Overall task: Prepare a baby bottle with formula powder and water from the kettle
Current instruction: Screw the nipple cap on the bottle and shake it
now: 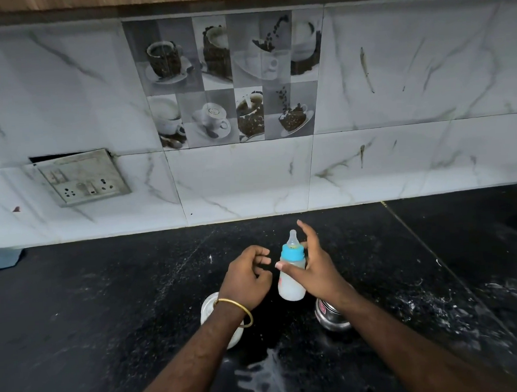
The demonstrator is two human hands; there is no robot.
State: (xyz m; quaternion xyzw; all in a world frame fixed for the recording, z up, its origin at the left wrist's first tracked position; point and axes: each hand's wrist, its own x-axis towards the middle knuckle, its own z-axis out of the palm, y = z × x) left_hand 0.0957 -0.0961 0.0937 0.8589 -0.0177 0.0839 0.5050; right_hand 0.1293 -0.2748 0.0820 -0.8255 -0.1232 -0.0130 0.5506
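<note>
A speckled black stone counter [106,293] meets marble-veined wall tiles [395,83]. Above it, the right hand [318,270] holds a milky, blue-collared baby bottle [291,269] between thumb and straight fingers; the left hand [248,278] hovers beside it, loosely curled, holding nothing.

Lighting is dim, cool and diffuse, with no hard shadows; the white marble-patterned wall tiles [399,164] read bluish-grey. The black speckled stone counter [106,293] is underexposed, showing only faint sheen on the wet patch near the bottom edge. Wide-angle distortion bows tile joints at the edges; overall focus is soft, slightly smeared.
</note>
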